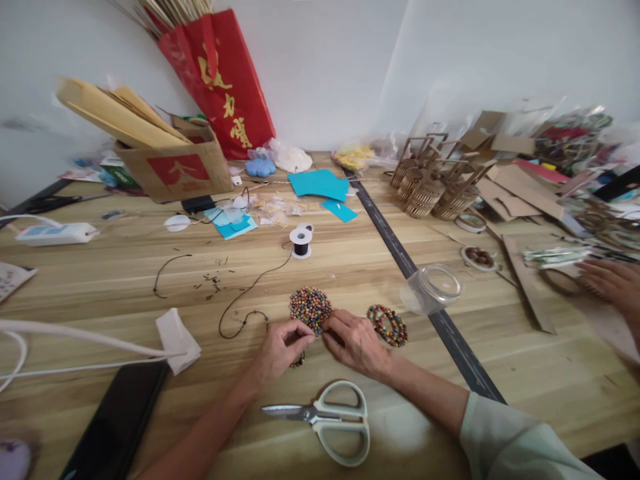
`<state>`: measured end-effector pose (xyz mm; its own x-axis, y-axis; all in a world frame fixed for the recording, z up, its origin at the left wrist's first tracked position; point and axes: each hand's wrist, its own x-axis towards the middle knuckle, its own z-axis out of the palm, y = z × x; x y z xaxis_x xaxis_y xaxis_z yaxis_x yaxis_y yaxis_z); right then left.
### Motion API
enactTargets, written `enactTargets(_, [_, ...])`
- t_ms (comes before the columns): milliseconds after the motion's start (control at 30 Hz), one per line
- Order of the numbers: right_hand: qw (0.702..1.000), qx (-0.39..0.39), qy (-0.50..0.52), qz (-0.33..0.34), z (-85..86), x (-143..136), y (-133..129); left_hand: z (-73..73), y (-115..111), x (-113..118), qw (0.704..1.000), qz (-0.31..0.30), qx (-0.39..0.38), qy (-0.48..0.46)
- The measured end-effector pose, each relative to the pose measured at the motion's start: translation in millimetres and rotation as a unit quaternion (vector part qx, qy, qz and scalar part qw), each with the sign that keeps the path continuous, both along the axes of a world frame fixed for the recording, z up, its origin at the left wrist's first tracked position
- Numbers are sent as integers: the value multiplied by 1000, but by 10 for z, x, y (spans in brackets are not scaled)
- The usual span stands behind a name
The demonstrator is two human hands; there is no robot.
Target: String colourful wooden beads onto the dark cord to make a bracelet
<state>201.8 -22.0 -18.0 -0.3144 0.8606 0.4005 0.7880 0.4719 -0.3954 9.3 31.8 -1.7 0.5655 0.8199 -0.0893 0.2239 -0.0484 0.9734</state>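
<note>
My left hand (286,347) pinches the dark cord at the lower edge of a pile of multicoloured beads (310,307). Close on its right, my right hand (356,340) has its fingers pressed together at the same edge; what they hold is too small to make out. The black cord (231,305) runs from a white spool (301,241) and carries a few beads near my left hand. A short beaded piece (298,362) shows below my left fingers. Coiled bead strings (395,333) lie right of my right hand. White-handled scissors (333,420) lie in front of both hands.
A clear jar (435,288) lies over the dark strip (385,230). At the left are a phone (117,420), white cables and a power strip (57,233). Behind stand a cardboard box (175,170), a red bag (225,80) and small baskets (425,190). Another person's hand (613,283) rests far right.
</note>
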Motion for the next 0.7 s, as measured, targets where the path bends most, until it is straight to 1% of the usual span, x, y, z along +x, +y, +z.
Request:
enactTargets(67, [1000,-9,11,13,11,17,1,1,-1,0,1000,-2,-1,1])
enactTargets(167, [997,-29,57,44,29,38,0,-7,3,-5,1000,-6,-1,9])
enactTargets(300, [986,-31,134,93,36,45,2,-32,2,-11,1000,-15,13,13])
enactTargets(400, [980,-32,160,116,32,40,7,-37,-7,-8,999,-21,29,13])
enactTargets(567, [976,-30,176,124,16,38,13,-11,-14,-5,998,-29,40,26])
enactTargets(700, [975,-42,181,122,7,41,12,-24,-12,-6,998,-33,42,35])
